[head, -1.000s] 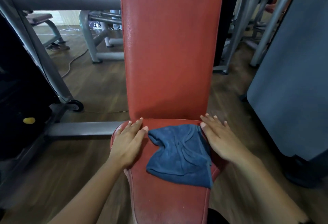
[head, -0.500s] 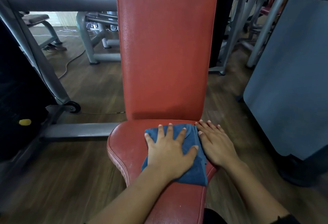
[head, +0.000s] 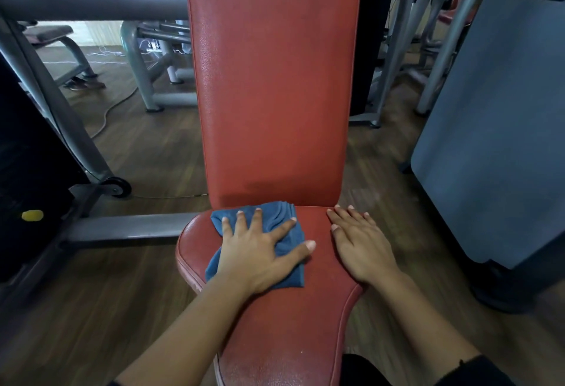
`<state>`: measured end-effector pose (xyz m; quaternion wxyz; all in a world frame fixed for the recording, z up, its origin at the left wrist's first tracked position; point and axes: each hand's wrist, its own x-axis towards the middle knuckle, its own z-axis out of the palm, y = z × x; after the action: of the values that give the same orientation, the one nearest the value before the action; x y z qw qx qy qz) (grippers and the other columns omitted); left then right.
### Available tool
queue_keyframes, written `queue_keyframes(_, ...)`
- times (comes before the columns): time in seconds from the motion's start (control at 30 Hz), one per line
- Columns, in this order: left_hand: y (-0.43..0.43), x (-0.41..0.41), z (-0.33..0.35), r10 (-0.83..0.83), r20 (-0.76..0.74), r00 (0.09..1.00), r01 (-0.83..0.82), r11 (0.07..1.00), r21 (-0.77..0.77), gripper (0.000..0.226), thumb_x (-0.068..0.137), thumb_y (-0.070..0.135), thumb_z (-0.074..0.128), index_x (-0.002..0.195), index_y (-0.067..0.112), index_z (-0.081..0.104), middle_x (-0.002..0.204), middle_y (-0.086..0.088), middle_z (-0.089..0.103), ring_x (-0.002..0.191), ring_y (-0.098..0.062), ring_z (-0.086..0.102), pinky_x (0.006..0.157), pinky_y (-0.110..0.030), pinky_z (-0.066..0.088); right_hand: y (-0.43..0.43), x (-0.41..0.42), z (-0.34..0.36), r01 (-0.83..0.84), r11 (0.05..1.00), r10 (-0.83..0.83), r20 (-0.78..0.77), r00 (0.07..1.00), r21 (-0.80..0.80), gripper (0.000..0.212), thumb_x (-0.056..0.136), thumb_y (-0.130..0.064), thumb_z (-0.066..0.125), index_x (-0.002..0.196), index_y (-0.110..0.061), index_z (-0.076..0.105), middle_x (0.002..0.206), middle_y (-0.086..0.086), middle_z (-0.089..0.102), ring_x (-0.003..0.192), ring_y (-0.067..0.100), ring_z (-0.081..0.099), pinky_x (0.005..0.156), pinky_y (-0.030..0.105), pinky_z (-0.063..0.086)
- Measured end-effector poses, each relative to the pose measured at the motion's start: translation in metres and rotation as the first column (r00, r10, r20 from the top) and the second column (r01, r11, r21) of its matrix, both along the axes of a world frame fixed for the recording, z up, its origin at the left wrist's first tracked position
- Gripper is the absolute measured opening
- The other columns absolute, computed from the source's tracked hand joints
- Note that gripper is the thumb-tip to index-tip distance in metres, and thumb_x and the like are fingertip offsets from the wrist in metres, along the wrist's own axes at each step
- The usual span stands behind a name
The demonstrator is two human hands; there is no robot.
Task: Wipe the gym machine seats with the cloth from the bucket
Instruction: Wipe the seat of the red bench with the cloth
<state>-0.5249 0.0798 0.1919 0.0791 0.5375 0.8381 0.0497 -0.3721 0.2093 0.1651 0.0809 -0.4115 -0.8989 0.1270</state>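
A red padded seat [head: 290,318] lies before me, with its tall red backrest [head: 275,80] rising behind. A blue cloth [head: 275,217] is spread on the seat's back left part. My left hand [head: 260,251] presses flat on the cloth, fingers straight and spread. My right hand [head: 360,242] rests flat on the bare seat to the right of the cloth, fingers straight, apart from the cloth.
A grey machine frame [head: 91,0] with a wheel [head: 117,188] and a yellow knob [head: 32,215] stands at the left. A grey-blue panel [head: 495,129] rises at the right. Grey machine legs [head: 394,49] and a cable [head: 116,107] lie on the wooden floor behind.
My left hand went onto the cloth and slid it from the seat's right side to the back left. My right hand stayed flat on the seat's right edge.
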Motion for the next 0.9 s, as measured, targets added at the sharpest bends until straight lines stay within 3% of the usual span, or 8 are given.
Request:
queue_keyframes(0.1,-0.021,0.002,0.001,-0.053,-0.011,0.999,0.053,0.998,0.033,0.079,0.064,0.079,-0.004,0.137,0.061,0.02,0.158,-0.001,0.015,0.144,-0.029,0.007,0.116,-0.051,0.007,0.0,0.0,0.002,-0.012,1.0,0.012,-0.021,1.0,-0.011,0.067,0.086,-0.04,0.007,0.147,-0.024,0.03,0.155,-0.008,0.024,0.145,0.009,0.012,0.117,0.028,-0.001)
queue_keyframes(0.23,-0.046,-0.012,-0.001,-0.019,0.02,1.0,0.016,0.992,0.123,0.073,0.07,0.067,-0.001,0.136,0.058,0.03,0.154,0.005,0.026,0.143,-0.021,0.017,0.115,-0.045,0.017,-0.002,-0.003,0.005,-0.017,1.0,0.017,-0.014,1.0,-0.005,0.048,0.101,-0.031,0.019,0.148,-0.024,0.029,0.156,-0.008,0.022,0.145,0.009,0.011,0.117,0.028,-0.002)
queue_keyframes(0.4,-0.026,-0.011,0.004,0.135,0.02,0.991,-0.136,0.989,0.066,0.082,0.063,0.081,0.0,0.134,0.059,0.033,0.153,0.004,0.028,0.141,-0.028,0.018,0.114,-0.053,0.014,-0.004,-0.004,0.004,-0.007,1.0,0.007,-0.012,1.0,0.003,0.047,0.102,-0.029,0.023,0.148,-0.024,0.028,0.156,-0.008,0.022,0.145,0.01,0.011,0.118,0.03,0.0)
queue_keyframes(0.6,-0.067,0.031,0.012,-0.065,0.095,0.993,0.055,0.993,0.107,0.07,0.062,0.08,0.018,0.129,0.065,0.032,0.155,0.007,0.021,0.143,-0.023,0.014,0.116,-0.041,0.015,-0.003,-0.004,0.002,-0.002,1.0,0.002,-0.027,1.0,0.011,0.046,0.102,-0.029,0.024,0.147,-0.024,0.031,0.155,-0.008,0.024,0.145,0.01,0.012,0.117,0.029,0.0)
queue_keyframes(0.73,-0.083,0.026,0.012,-0.029,0.195,0.98,-0.012,0.979,0.205,0.062,0.063,0.069,0.028,0.123,0.063,0.044,0.15,0.013,0.032,0.14,-0.012,0.024,0.114,-0.032,0.023,-0.003,-0.004,0.002,0.006,1.0,-0.006,-0.029,1.0,0.005,0.046,0.101,-0.029,0.024,0.147,-0.024,0.032,0.155,-0.007,0.025,0.145,0.011,0.014,0.117,0.03,0.001)
queue_keyframes(0.9,-0.06,0.048,0.017,0.028,0.084,0.996,-0.038,0.992,0.118,0.074,0.062,0.073,0.014,0.131,0.059,0.038,0.153,0.007,0.029,0.141,-0.024,0.021,0.115,-0.043,0.019,-0.005,-0.004,0.004,0.005,1.0,-0.005,-0.017,1.0,0.005,0.046,0.101,-0.028,0.025,0.147,-0.023,0.032,0.155,-0.005,0.026,0.145,0.013,0.015,0.117,0.031,0.002)
